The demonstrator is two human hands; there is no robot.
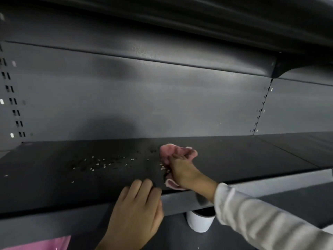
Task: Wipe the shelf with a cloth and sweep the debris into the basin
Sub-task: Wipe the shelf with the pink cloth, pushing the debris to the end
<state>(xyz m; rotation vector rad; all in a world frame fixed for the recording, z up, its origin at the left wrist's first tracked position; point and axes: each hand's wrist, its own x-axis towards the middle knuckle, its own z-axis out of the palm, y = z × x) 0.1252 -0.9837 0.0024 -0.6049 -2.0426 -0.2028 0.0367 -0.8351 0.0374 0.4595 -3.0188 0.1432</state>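
A dark grey metal shelf (243,159) runs across the view. Small pale and dark crumbs of debris (100,164) lie scattered on its left-middle part. My right hand (183,172) presses a pink cloth (173,152) flat on the shelf, just right of the debris. My left hand (137,212) rests on the shelf's front edge with its fingers curled over the lip and nothing in it. A white round basin (199,222) stands below the shelf edge, under my right wrist, partly hidden by the shelf lip.
An upper shelf (180,24) overhangs closely above. The grey back panel (144,105) has slotted uprights at left and right. A bracket (288,69) holds the upper shelf at right. Something pink (45,244) shows at the bottom left.
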